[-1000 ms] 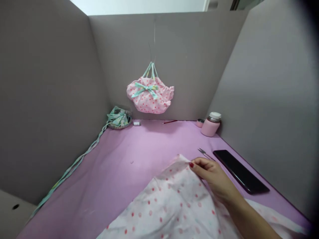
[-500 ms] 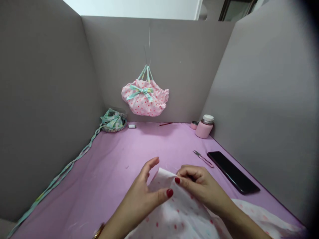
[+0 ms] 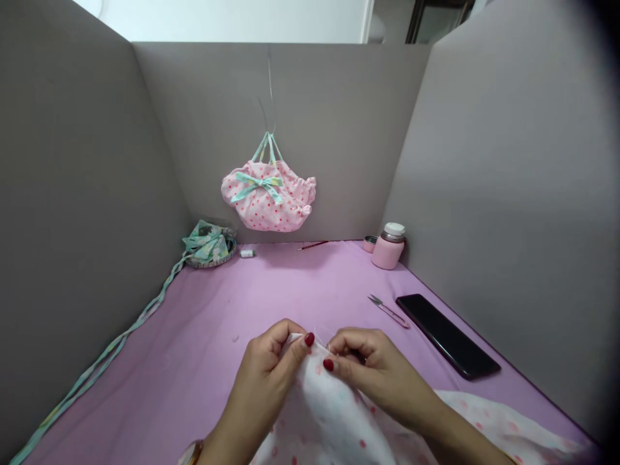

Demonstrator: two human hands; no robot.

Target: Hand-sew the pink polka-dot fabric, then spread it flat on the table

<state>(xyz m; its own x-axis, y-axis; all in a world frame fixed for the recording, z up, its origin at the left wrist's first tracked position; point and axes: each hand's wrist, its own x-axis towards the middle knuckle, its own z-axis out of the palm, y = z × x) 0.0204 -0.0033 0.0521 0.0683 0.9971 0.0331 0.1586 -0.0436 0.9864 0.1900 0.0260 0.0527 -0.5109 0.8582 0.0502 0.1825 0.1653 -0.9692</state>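
White fabric with pink and red dots hangs from both hands and spreads over the table's front and right. My left hand is closed, pinching the top edge of the fabric between thumb and fingers. Just to its right, my right hand grips the same edge, its thumb on the near side. A thin loose thread curls up between the two hands. Whether a needle sits in the right fingers cannot be made out.
Thread snips and a black phone lie to the right. Behind them stand a pink jar and a small pink lid. A thread spool, a pencil and a basket with green fabric line the back. A dotted bag hangs on the grey partition.
My left hand, open with thumb and fingers apart before, has closed on the fabric's top edge. My right hand keeps its hold. The camera view has shifted slightly.
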